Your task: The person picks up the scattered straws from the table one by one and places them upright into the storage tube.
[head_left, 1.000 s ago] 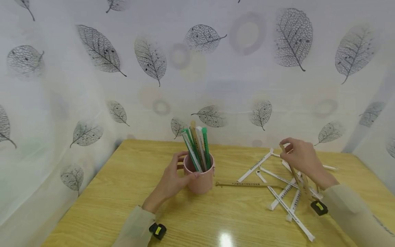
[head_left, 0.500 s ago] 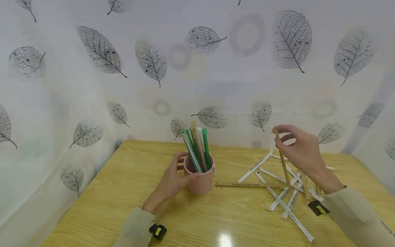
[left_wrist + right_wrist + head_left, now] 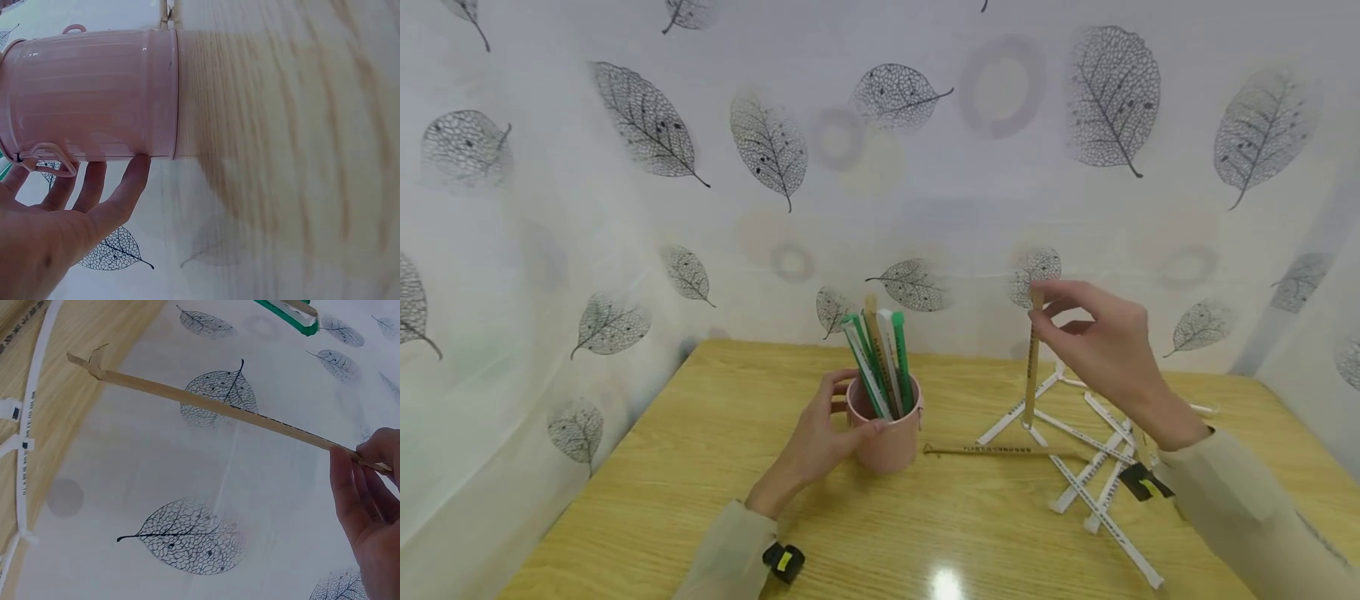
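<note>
My left hand grips a small pink bucket, thumb at the near rim and fingers round its left side. In the left wrist view, the bucket shows a wire handle close to the fingers. Several green, white and brown wrapped straws stand in it, leaning various ways. To the right, my right hand pinches a brown paper-wrapped straw by its top end and holds it nearly upright. Its torn, split lower wrapper end shows on the straw in the right wrist view.
Several white wrapped straws lie crossed in a loose pile on the right of the wooden table. Another brown straw lies flat between bucket and pile. Behind the table hangs a leaf-patterned curtain.
My right hand has lifted the brown straw out of the pile, up and to the left, turning it nearly upright. My left hand and the bucket stay in place.
</note>
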`<state>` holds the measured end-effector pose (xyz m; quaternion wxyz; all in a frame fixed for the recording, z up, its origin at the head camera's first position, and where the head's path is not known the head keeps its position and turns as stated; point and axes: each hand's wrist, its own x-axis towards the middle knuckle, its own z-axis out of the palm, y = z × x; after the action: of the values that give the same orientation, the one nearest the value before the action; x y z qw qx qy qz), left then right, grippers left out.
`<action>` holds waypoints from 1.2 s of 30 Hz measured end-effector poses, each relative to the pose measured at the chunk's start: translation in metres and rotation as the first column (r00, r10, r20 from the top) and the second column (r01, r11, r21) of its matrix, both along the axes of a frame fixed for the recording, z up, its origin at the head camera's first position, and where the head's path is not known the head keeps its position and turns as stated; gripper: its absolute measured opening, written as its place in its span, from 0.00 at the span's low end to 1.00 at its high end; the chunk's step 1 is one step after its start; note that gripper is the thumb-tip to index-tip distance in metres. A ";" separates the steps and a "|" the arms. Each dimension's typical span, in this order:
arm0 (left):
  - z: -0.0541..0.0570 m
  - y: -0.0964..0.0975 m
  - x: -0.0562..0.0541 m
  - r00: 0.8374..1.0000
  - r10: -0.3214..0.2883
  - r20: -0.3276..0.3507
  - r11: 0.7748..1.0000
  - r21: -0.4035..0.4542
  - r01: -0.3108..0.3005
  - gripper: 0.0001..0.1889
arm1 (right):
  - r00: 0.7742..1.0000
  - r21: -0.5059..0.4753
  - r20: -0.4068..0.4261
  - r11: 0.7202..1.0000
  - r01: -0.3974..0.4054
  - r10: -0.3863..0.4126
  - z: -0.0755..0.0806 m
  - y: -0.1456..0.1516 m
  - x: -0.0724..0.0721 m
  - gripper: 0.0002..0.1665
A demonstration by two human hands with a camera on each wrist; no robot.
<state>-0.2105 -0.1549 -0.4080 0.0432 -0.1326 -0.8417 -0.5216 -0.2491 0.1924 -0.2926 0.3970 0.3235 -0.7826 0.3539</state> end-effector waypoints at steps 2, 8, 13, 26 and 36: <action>0.001 0.000 0.000 1.000 -0.001 0.001 1.000 0.003 0.001 0.39 | 1.000 -0.018 -0.008 0.999 -0.028 0.028 0.006 -0.008 -0.002 0.24; 0.001 -0.003 -0.001 1.000 -0.005 -0.001 1.000 0.001 0.005 0.39 | 0.996 -0.103 -0.003 0.990 -0.092 0.092 0.022 -0.037 -0.002 0.22; -0.001 -0.003 -0.002 1.000 0.002 0.005 1.000 0.003 -0.002 0.39 | 0.988 -0.162 -0.006 0.975 -0.154 0.155 0.033 -0.058 -0.001 0.22; -0.001 0.000 -0.003 1.000 -0.007 0.001 1.000 -0.001 0.007 0.39 | 0.944 -0.185 -0.067 0.925 -0.331 0.324 0.037 -0.100 -0.007 0.20; -0.001 0.002 -0.004 1.000 -0.009 0.005 1.000 0.001 0.009 0.39 | 0.953 -0.079 -0.105 0.953 -0.293 0.284 0.012 -0.107 -0.017 0.19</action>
<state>-0.2145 -0.1529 -0.4094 0.0391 -0.1350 -0.8410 -0.5225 -0.2663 0.0849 -0.2809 0.3916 0.4314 -0.6903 0.4290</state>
